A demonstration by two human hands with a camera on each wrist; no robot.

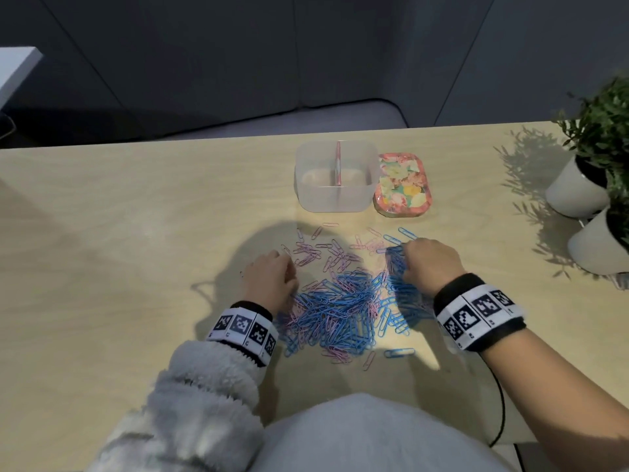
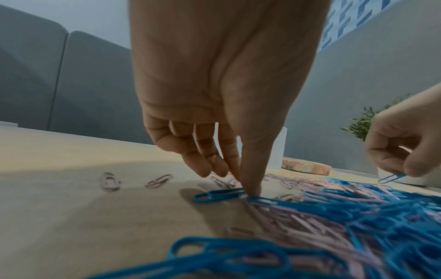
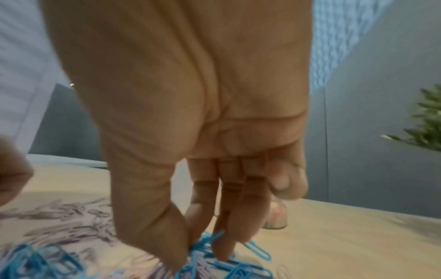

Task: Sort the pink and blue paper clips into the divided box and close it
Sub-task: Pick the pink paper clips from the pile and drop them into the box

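On table (image 1: 102,233), clip pile (image 1: 333,308) before empty divided box (image 1: 335,177); right hand (image 1: 430,264) pinches blue clips (image 3: 205,243), left hand (image 1: 270,279) fingertips together on pile; we lift only blues, shake off pinks

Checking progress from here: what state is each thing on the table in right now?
Box: open, both compartments empty.
Lid: off, lying beside box.
Paper clips: mixed, unsorted pile.
Left hand: fingers down in pile.
Right hand: pinching blue clips.
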